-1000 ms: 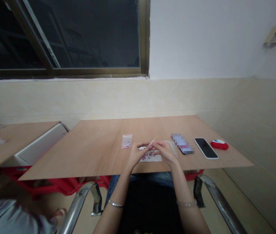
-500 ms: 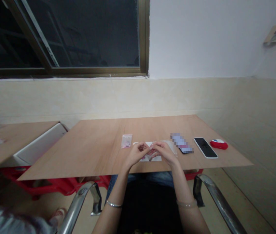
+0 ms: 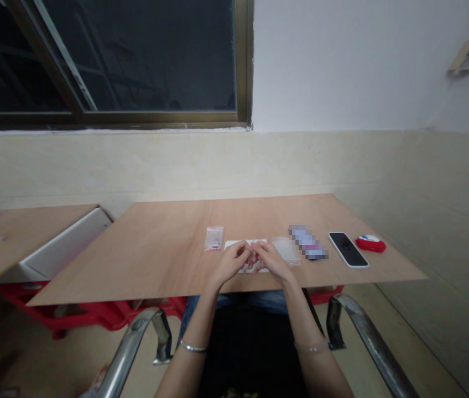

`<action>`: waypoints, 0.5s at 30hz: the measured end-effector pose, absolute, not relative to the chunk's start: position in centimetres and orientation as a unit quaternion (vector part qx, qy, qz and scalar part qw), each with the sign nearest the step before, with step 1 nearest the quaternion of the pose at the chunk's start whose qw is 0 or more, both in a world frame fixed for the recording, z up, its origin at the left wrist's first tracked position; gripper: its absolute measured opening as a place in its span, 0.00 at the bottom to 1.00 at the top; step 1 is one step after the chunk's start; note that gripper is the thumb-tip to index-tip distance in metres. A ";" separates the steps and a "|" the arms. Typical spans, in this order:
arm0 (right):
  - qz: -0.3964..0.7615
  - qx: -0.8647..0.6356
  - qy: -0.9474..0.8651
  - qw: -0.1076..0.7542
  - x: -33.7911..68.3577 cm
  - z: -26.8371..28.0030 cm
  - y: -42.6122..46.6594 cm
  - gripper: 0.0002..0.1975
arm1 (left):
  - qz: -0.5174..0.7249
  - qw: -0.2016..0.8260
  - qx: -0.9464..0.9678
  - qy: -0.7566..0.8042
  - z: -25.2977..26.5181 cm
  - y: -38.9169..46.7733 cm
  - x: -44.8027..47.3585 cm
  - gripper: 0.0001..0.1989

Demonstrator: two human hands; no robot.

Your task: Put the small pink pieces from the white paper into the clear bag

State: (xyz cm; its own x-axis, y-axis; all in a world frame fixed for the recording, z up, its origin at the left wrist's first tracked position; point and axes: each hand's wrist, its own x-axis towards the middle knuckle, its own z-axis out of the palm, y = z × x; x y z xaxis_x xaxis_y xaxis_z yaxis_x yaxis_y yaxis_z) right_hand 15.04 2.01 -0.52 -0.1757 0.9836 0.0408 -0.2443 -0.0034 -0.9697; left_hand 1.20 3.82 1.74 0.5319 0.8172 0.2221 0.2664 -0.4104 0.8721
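Note:
My left hand [image 3: 235, 260] and my right hand [image 3: 271, 260] meet fingertip to fingertip above a white sheet [image 3: 229, 243] near the table's front edge. Both sets of fingers are closed in a pinch; what lies between them is too small to make out. Just left of my hands lies a small clear zip bag [image 3: 214, 239] with tiny pinkish-red pieces in its lower part. A flat clear plastic bag [image 3: 287, 251] rests at the right, beside my right hand.
Further right on the wooden table [image 3: 168, 237] lie a phone with a blurred screen [image 3: 308, 243], a white-edged phone [image 3: 348, 250] and a red case [image 3: 370, 243]. Metal armrests [image 3: 135, 342] flank me. Red stools [image 3: 102, 315] stand underneath. A second table [image 3: 52, 221] is at left.
My right hand has shifted slightly left, closer to my left hand, uncovering more of the clear plastic bag. The other person's leg at lower left has mostly moved out of view.

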 end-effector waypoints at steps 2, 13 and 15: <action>0.581 -0.383 -0.481 0.533 14.6 -0.9 2.3 0.15 | 0.341 0.374 0.775 0.379 1.8 3.7 1.4 0.14; 0.250 -0.586 -0.597 0.487 13.1 -1.4 2.2 0.13 | 0.307 0.161 0.808 0.477 1.0 4.0 1.7 0.11; 0.224 -0.607 -0.607 0.461 13.0 -0.8 1.6 0.12 | 0.298 0.137 0.792 0.515 1.0 4.3 1.3 0.11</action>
